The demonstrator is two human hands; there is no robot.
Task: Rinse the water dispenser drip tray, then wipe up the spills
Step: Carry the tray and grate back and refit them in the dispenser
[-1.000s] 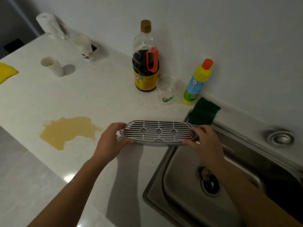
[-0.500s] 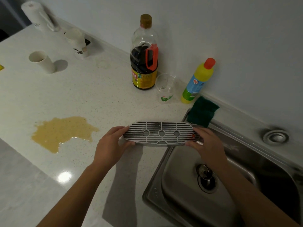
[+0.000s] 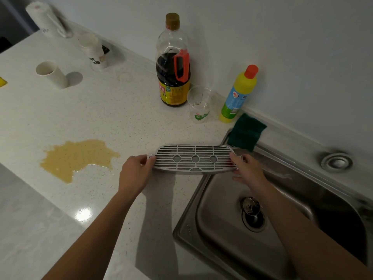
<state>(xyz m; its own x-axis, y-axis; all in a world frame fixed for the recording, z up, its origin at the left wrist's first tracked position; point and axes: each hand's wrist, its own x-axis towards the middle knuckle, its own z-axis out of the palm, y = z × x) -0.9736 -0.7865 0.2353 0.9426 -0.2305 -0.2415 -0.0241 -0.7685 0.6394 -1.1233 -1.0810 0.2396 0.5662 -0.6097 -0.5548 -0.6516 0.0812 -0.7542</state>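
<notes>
The grey drip tray (image 3: pixel 194 159), a slotted grille with three round holes, is held level above the counter's edge beside the steel sink (image 3: pixel 222 199). My left hand (image 3: pixel 134 172) grips its left end and my right hand (image 3: pixel 247 169) grips its right end. A yellowish-brown spill (image 3: pixel 76 157) lies on the white counter to the left of my left hand. A dark green cloth (image 3: pixel 246 132) sits at the sink's back left corner, just beyond the tray.
Along the wall stand a soy sauce bottle (image 3: pixel 173 63), a clear plastic cup (image 3: pixel 200 105) and a yellow detergent bottle (image 3: pixel 239 96). Paper cups (image 3: pixel 53 74) and a paper roll (image 3: pixel 44 20) are at far left. The sink drain (image 3: pixel 252 214) is open below my right arm.
The tray and both hands have stayed nearly in place at the sink's left edge. The camera view has shifted slightly, so the counter objects sit a little differently in frame.
</notes>
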